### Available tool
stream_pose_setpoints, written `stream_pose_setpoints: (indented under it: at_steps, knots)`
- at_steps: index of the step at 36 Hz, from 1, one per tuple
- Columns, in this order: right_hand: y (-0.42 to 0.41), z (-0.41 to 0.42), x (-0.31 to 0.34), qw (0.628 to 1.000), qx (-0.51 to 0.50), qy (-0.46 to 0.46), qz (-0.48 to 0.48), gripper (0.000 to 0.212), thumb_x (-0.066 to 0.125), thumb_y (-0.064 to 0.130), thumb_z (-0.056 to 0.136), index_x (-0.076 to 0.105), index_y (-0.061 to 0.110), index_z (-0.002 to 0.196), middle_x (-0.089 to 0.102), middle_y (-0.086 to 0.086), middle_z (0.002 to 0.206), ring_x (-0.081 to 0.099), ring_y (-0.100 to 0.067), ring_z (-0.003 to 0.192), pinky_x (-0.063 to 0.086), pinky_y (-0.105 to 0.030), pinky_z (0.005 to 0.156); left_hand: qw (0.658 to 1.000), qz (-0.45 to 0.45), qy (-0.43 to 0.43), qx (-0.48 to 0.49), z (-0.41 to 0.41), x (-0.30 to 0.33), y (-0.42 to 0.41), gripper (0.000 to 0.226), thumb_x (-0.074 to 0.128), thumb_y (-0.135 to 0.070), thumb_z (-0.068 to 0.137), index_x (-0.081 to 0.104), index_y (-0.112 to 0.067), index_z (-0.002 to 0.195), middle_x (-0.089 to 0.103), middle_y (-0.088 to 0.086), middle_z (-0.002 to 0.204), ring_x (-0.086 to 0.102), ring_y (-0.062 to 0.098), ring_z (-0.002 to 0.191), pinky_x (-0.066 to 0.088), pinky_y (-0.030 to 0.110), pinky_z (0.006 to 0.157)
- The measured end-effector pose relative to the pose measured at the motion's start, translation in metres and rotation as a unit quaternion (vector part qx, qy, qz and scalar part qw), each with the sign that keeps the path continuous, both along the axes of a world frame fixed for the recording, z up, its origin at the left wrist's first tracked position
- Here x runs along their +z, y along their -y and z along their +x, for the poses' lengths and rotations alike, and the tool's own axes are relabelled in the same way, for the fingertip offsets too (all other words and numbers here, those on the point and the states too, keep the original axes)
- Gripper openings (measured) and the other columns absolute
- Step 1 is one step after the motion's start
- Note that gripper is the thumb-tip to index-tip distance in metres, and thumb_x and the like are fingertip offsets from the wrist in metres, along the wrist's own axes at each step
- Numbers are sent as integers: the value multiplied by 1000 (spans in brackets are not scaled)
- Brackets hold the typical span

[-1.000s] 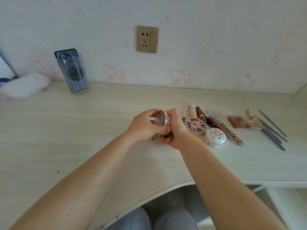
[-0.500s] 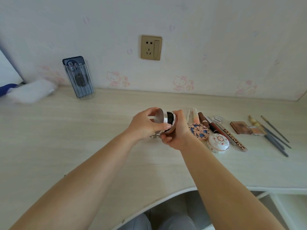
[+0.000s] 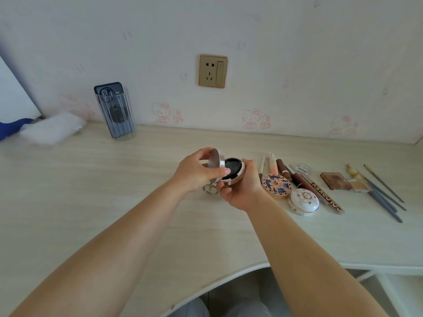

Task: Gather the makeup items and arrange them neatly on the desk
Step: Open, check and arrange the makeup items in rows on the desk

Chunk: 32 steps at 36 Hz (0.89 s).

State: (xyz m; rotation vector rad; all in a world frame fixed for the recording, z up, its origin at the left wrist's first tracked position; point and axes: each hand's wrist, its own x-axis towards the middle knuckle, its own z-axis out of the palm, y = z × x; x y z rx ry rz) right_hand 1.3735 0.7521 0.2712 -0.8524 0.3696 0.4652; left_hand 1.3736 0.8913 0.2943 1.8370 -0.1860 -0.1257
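A round rose-gold compact (image 3: pixel 232 171) is held above the desk (image 3: pixel 114 191), its lid swung up and a dark inside showing. My left hand (image 3: pixel 196 172) grips the lid (image 3: pixel 216 164). My right hand (image 3: pixel 242 188) cups the base from below. A metal ring (image 3: pixel 209 188) hangs under the compact. To the right lie a blue-patterned compact (image 3: pixel 275 185), a white floral compact (image 3: pixel 303 201), several lipstick and pencil tubes (image 3: pixel 295 177), a brown eyeshadow palette (image 3: pixel 335 180) and several brushes (image 3: pixel 382 193).
A clear holder with a phone (image 3: pixel 115 110) stands at the back left beside a white cloth (image 3: pixel 51 129). A wall socket (image 3: pixel 212 70) is above the desk. The desk's curved front edge (image 3: pixel 229 274) runs below my arms, with shelves at the lower right.
The compact was shut one second ago; my left hand has since swung its lid up, exposing the dark inside. Both hands stayed in the same spot.
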Motion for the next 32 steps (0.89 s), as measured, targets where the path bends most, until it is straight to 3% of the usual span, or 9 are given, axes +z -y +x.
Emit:
stream_pose_setpoints:
  at_steps: [5,9,12,17,21,27,32]
  knots:
    - [-4,4,-2,999,1,0,49,44,31,43,85,57,9,96,62,-9,72,54,-18,44,37,-15,34,1000,13,13,15,3,7,-4,49,79,-40,54,52,-49,93,59,-19,117,64,9,103,51,38,94]
    - [-11,7,3,999,1,1,51,41,32,39,86,59,10,94,62,-7,75,57,-17,45,40,-15,34,999,30,35,15,6,14,-12,42,82,-30,65,53,-47,91,60,-22,110,64,7,101,52,32,91]
    - [-14,7,4,1000,-10,-8,-2,46,30,40,93,62,7,97,66,-10,72,61,-18,44,44,-17,35,996,66,56,26,7,14,-16,50,81,-30,68,56,-37,110,58,-16,118,61,6,102,45,20,82]
    - [-13,5,-3,989,-61,1,-136,40,29,38,102,56,9,94,61,-12,78,63,-21,48,47,-20,37,990,122,68,32,13,5,-17,60,81,-31,66,54,-33,120,53,-10,124,54,11,111,41,23,85]
    - [-9,2,-10,962,-58,35,-265,32,30,28,103,52,6,99,58,-10,73,56,-20,61,49,-30,52,986,152,67,29,18,-4,-15,68,80,-31,66,50,-32,127,49,-7,129,49,13,118,41,26,90]
    - [-2,2,-11,914,-37,62,-398,26,37,21,100,54,9,84,59,-6,70,57,-19,57,51,-27,55,987,154,53,12,24,-14,-10,68,80,-33,67,49,-32,128,48,-8,133,50,13,119,38,23,90]
    - [9,0,-18,812,-30,126,-568,30,31,10,94,60,7,85,54,-6,65,55,-19,48,43,-17,44,984,176,35,0,31,-25,-6,81,78,-35,69,39,-30,140,43,-8,140,45,13,126,36,25,98]
